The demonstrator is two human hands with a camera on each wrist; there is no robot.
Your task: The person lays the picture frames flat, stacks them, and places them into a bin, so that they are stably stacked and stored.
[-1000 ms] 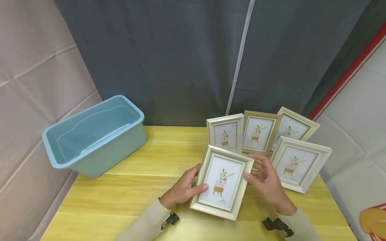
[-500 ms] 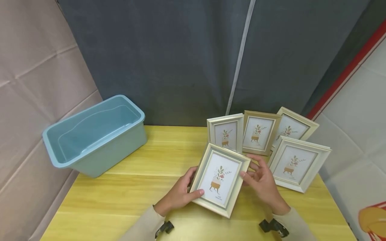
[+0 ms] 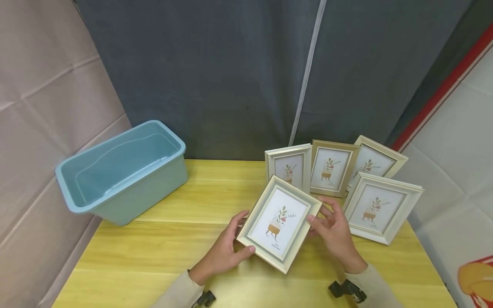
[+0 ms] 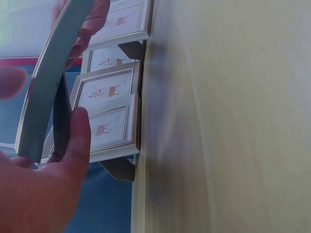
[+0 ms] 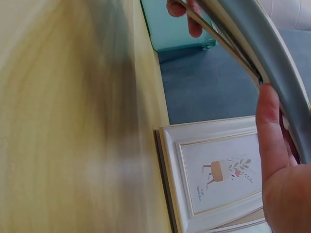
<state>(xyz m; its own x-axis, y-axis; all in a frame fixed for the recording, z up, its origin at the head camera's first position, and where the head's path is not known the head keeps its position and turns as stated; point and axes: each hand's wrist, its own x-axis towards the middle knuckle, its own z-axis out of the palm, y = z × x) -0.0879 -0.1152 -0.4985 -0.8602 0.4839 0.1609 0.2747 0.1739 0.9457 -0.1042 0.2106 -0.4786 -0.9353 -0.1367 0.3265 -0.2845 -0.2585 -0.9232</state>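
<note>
Both hands hold a cream picture frame (image 3: 279, 222) with a grey-green inner band, tilted clockwise, its plant print facing up. My left hand (image 3: 220, 252) grips the lower left side, thumb on the front border. The right hand (image 3: 339, 235) pinches the right edge, thumb in front and fingers behind, mostly hidden. In the left wrist view the frame (image 4: 38, 107) is seen edge-on above the table. A dark support leg (image 4: 60, 119) stands slightly away from its back, beside a left finger (image 4: 79, 133). The right wrist view shows the leg (image 5: 221, 39) angled out too.
Several similar frames stand behind and to the right: a whitish one (image 3: 271, 162), a tan one (image 3: 313, 169), a cream one (image 3: 396, 164) and a white one (image 3: 400, 218). A blue-green plastic bin (image 3: 142, 184) sits at the left on the yellow wooden table (image 3: 154, 252).
The held frame has turned clockwise and shifted slightly left and away from me. My left hand has moved left with it, and the right hand a little left. The standing frames and bin stay put.
</note>
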